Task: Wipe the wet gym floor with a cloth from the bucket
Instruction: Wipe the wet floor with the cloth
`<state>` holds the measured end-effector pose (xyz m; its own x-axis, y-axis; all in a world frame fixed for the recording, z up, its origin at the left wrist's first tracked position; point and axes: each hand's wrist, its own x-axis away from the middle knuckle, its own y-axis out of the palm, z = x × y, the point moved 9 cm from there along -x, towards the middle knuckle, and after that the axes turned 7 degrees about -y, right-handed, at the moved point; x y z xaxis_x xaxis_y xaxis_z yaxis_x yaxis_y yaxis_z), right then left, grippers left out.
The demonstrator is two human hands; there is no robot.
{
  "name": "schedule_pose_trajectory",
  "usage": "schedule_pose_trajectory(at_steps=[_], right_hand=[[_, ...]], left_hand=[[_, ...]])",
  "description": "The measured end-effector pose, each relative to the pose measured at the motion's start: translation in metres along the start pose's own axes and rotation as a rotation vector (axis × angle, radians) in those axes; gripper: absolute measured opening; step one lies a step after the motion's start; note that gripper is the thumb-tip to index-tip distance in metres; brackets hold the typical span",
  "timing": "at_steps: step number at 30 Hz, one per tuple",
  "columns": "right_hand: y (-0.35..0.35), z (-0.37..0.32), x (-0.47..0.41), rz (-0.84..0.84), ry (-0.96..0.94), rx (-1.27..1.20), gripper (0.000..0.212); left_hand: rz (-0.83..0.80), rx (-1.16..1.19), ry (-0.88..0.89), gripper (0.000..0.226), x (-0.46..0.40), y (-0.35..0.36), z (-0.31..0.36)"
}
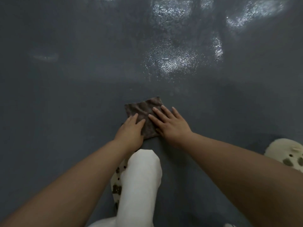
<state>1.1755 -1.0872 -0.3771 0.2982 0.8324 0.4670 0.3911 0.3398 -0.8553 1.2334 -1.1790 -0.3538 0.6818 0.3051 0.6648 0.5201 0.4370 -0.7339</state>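
We are pressing a brown cloth (pixel 144 114) flat on the grey floor (pixel 68 95) with both palms, left hand (pixel 130 133) and right hand (pixel 170 124) spreading straight fingers so it drags evenly toward the wet sheen (pixel 172 61) well beyond our fingertips.
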Motion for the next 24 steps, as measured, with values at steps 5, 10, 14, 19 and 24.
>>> schedule_pose_trajectory(at_steps=[5, 10, 14, 19, 24], right_hand=[[0.003, 0.01, 0.011, -0.009, 0.052, -0.004, 0.055], [0.008, 0.014, 0.024, 0.006, 0.166, -0.056, 0.054], [0.018, 0.009, 0.044, 0.031, 0.292, -0.15, 0.055], [0.027, -0.005, 0.061, 0.046, 0.356, -0.224, 0.061], [0.02, -0.011, 0.065, 0.082, 0.285, -0.15, 0.065]], left_hand=[[-0.02, -0.031, -0.01, 0.066, 0.011, 0.006, 0.003], [-0.015, -0.024, 0.007, 0.066, 0.014, 0.005, 0.012], [0.009, -0.088, 0.056, 0.065, 0.018, 0.01, 0.027], [-0.016, -0.176, 0.12, 0.063, 0.025, 0.027, 0.045], [-0.015, -0.189, 0.131, 0.067, 0.029, 0.036, 0.049]])
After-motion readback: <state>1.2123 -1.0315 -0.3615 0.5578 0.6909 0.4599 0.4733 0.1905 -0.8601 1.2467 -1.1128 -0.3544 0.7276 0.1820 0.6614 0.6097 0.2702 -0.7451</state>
